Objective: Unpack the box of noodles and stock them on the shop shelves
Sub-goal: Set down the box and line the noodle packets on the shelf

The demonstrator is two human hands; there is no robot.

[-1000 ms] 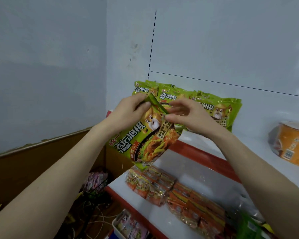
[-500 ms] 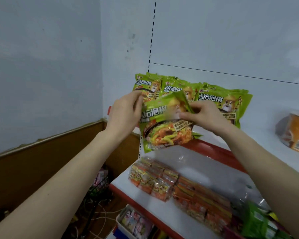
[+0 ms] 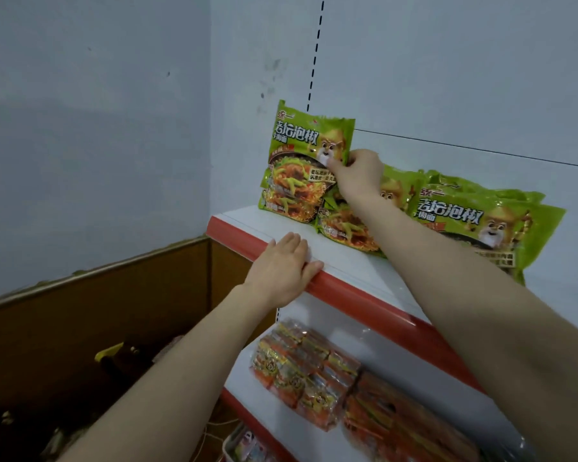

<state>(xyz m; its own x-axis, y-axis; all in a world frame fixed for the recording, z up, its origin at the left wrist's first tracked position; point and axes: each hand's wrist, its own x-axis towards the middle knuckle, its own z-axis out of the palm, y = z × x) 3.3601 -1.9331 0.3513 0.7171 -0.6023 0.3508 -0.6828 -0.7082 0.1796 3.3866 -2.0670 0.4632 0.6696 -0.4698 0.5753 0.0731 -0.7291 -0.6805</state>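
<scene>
Pale blue wall (image 3: 97,128) is being used as the backdrop for white shelving, and on its top shelf (image 3: 347,261) a green noodle packet (image 3: 301,151) is being stood upright at the left end, above packets already lying there. It is being pinched at its right edge by the right hand (image 3: 361,175). The left hand (image 3: 281,265) is being rested flat on the red front strip (image 3: 347,291), holding nothing, so the hands are being kept apart.

The packet is probably being balanced on uneven bags. If it is released before it is leaned on the back panel, it may be tipped forward off the shelf. The leaning row of packets (image 3: 474,221) could also be knocked by the forearm.

Orange packets (image 3: 314,368) are being displayed on the lower shelf (image 3: 414,361). Brown wooden panelling (image 3: 114,311) is being shown at the left. No box is being shown.
</scene>
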